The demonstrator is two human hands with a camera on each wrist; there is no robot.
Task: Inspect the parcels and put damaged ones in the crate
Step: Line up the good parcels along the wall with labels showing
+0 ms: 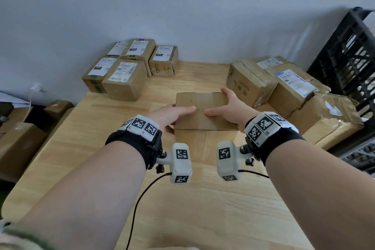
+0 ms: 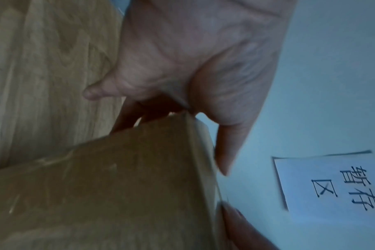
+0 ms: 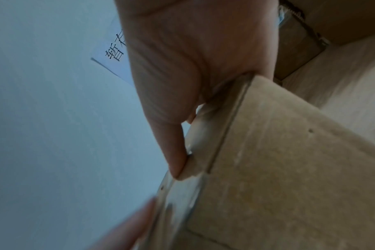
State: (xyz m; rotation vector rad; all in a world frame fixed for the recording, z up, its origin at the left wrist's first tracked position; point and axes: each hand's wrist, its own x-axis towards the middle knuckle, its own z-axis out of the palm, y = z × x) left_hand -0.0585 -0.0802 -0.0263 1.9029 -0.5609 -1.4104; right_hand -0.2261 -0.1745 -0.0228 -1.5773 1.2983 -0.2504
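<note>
held parcel: a plain brown box (image 1: 199, 110) is gripped from both ends, dead centre of the wooden counter (image 1: 203, 209). No label can be seen on the upward face, just a clear tape strip across the middle. Whether it's lifted or resting can't be told.

left hand: the left hand (image 1: 172, 114) is wrapped on the 9 o'clock end, thumb laid flat on top, fingers (image 2: 126, 118) curled under the box edge, so a proper grip is had.

right hand: the right hand (image 1: 231, 107) is clamped on the 3 o'clock end, thumb on top pointing at the other thumb, the other digits stretched along the far corner.

labelled stack: five tidy boxes (image 1: 125, 67) are grouped at 11 o'clock against the wall. White shipping labels are stuck on top; "010" and "070" in black blocks can be made out, the rest is too small.

beat-up stack: crumpled, torn boxes (image 1: 284, 91) are piled at 2 o'clock. "NASTC"-ish letters are printed upside down on one side, not fully legible.

crate: a black lattice crate (image 1: 349, 57) is parked at 3 o'clock, just beside the crumpled pile.

wall sign: a white sheet (image 2: 332, 184) is taped up at 12 o'clock, "暂存区" can be read.
</note>
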